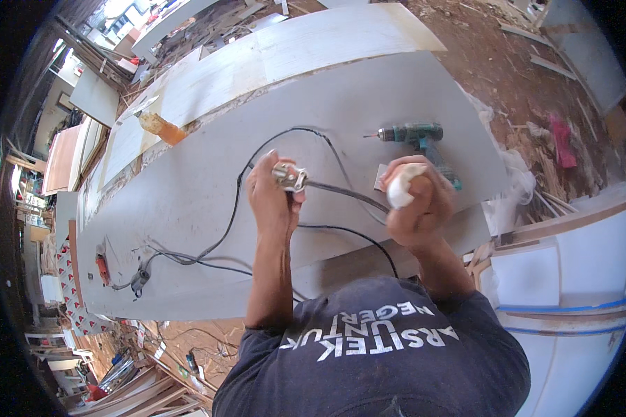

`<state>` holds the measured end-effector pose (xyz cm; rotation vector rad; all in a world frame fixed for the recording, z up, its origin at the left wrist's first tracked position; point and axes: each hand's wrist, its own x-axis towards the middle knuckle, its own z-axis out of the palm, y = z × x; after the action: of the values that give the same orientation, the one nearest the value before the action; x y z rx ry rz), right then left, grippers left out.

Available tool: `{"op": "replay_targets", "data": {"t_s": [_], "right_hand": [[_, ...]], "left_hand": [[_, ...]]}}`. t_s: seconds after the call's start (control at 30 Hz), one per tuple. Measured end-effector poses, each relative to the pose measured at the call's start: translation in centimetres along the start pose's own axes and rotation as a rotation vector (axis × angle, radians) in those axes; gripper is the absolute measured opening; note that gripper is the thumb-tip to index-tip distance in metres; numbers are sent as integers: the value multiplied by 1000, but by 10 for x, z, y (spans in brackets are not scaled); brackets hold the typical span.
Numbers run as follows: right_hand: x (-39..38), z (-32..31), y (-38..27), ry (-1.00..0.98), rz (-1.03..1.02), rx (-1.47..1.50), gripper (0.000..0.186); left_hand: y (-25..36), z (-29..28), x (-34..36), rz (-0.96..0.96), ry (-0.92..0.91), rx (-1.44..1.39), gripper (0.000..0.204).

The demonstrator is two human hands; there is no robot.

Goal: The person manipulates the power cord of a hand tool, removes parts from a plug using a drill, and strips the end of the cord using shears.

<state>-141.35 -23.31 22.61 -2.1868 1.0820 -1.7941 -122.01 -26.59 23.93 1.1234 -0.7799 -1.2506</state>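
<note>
Lying at the lower left of the frame are a red-handled tool (102, 269) and a dark plug (140, 281) on the grey panel (368, 83), with a yellowish bottle (161, 128) higher up. At centre, the left hand (263, 191) pinches a metal-and-white socket insert (288, 177), from which dark cable (348, 192) runs to the right hand (428, 208), curled round a white plastic cover (399, 192), its exact finger placement blurred. Above it, right of centre, rests a cordless drill (414, 132); a sharp tug rightward could loosen the insert's leads, and swinging slack could catch the drill's bit.
</note>
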Motion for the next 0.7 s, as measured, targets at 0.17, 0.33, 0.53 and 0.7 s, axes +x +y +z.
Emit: {"op": "replay_targets", "data": {"t_s": [0.17, 0.33, 0.53, 0.7], "right_hand": [[9, 21, 9, -89, 522, 173, 18], [-32, 53, 91, -246, 718, -148, 28], [-68, 72, 156, -466, 690, -447, 26], [-86, 83, 177, -539, 620, -523, 24]], "left_hand": [[-17, 11, 7, 88, -28, -84, 33], [-71, -27, 38, -116, -49, -100, 33], [-87, -34, 54, -197, -96, -154, 39], [-90, -33, 58, -208, -120, -173, 43]]}}
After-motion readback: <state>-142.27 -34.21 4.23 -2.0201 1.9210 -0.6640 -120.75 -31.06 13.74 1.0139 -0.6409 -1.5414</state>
